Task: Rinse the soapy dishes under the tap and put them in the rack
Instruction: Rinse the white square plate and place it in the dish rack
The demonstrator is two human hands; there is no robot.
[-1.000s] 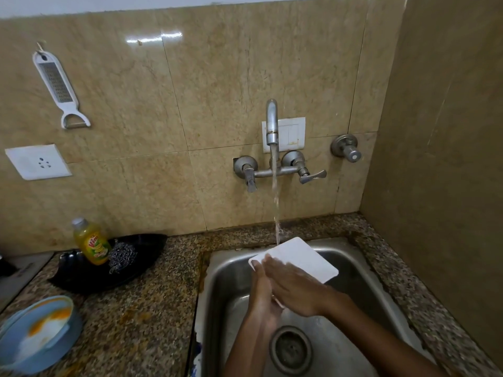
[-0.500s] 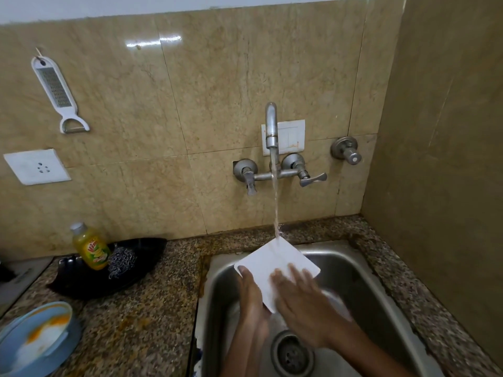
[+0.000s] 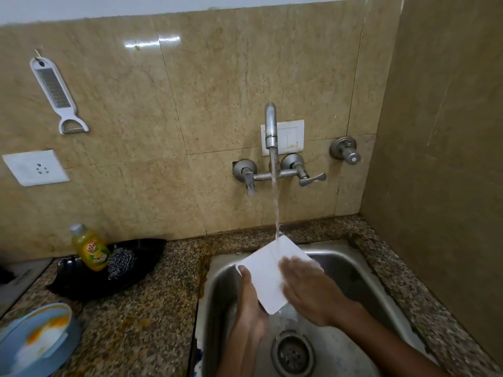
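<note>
A flat white square board (image 3: 268,270) tilts over the steel sink (image 3: 351,270), its far corner under the running tap (image 3: 271,126). My left hand (image 3: 249,300) holds its left edge from below, thumb on the near-left corner. My right hand (image 3: 310,289) lies flat on the board's right side, fingers straight and blurred. A soiled blue plate (image 3: 35,338) with orange smears sits on the counter at the lower left. No rack is in view.
A granite counter (image 3: 141,308) surrounds the sink, with a drain (image 3: 293,353) at its bottom. A black tray (image 3: 122,270) holds a yellow soap bottle (image 3: 91,248) and a steel scrubber (image 3: 118,262). A grater (image 3: 55,93) and socket (image 3: 34,167) are on the wall. A side wall stands right.
The board has turned and shifted slightly left under the stream. My right hand has slid from its near side up across its right face. My left hand keeps its hold.
</note>
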